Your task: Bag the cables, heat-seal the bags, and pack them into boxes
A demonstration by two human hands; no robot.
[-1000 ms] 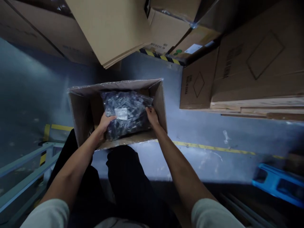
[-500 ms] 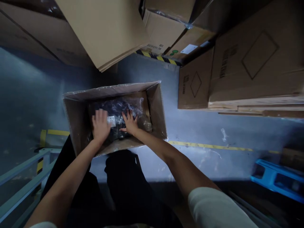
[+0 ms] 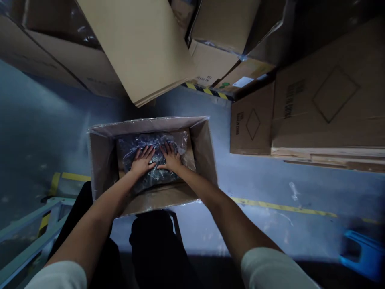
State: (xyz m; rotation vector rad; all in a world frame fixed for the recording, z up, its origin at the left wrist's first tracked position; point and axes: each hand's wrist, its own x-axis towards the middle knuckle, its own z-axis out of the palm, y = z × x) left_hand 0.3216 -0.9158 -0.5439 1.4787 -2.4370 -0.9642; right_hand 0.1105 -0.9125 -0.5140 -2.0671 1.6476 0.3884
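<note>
An open cardboard box (image 3: 104, 168) stands in front of my legs. Inside it lies a dark item in a clear, crinkled plastic bag (image 3: 156, 172); what the bag contains I cannot make out. My left hand (image 3: 142, 161) rests flat on the bag with fingers spread. Beside it, my right hand (image 3: 171, 157) also lies on the bag, fingers apart. Neither hand grips anything.
Flat cardboard sheets (image 3: 135, 44) jut out above the box. Large cartons (image 3: 331, 104) stand at the right, with more cartons (image 3: 216, 60) behind. A pale metal frame (image 3: 36, 228) is at lower left, a blue plastic object (image 3: 363, 255) at lower right.
My left hand has come down onto the bag and moved right, closer to my right hand. A white label on the bag is now mostly covered. The whole view has shifted slightly.
</note>
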